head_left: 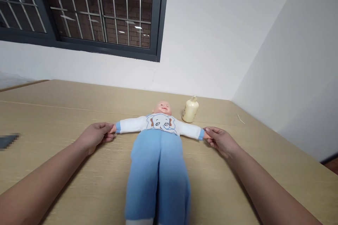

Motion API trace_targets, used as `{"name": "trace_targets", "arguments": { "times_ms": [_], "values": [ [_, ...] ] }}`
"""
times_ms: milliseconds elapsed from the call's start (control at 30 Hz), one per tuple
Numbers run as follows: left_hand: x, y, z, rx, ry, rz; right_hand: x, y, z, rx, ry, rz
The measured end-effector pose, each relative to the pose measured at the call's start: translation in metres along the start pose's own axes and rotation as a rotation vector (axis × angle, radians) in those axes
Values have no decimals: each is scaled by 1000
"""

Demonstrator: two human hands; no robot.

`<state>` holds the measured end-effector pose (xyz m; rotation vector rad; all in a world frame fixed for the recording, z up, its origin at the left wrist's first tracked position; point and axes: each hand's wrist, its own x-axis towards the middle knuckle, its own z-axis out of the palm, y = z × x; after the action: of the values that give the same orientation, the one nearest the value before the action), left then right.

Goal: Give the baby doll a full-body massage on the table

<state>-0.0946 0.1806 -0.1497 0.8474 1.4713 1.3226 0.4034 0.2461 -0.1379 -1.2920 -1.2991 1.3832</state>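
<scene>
A baby doll lies on its back on the wooden table, its head toward the wall and its legs toward me. It wears a white top with an elephant print and light blue trousers. Both of its arms are stretched out sideways. My left hand is closed on the doll's hand at the left, just past the blue cuff. On the other side, my right hand pinches the doll's other hand beside its blue cuff.
A cream pump bottle stands beside the doll's head. A thin pale strip lies farther right on the table. At the left edge is a dark, pixelated flat object. A barred window and white walls rise behind.
</scene>
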Motion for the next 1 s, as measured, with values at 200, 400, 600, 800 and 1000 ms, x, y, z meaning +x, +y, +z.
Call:
{"name": "trace_targets", "arguments": {
  "times_ms": [200, 400, 600, 800, 1000],
  "values": [
    [1, -2, -4, 46, -47, 37, 11, 15, -1, -227, 197, -102],
    [-5, 8, -2, 49, -45, -34, 17, 21, 4, -234, 234, -96],
    [-4, 6, -2, 57, -59, -25, 2, 5, 5, -85, 33, -56],
    [1, -2, -7, 130, -65, 54, -1, 1, 1, 75, -95, -45],
    [5, -2, -8, 59, -38, -18, 5, 7, 3, -116, -10, -151]
  ]
}}
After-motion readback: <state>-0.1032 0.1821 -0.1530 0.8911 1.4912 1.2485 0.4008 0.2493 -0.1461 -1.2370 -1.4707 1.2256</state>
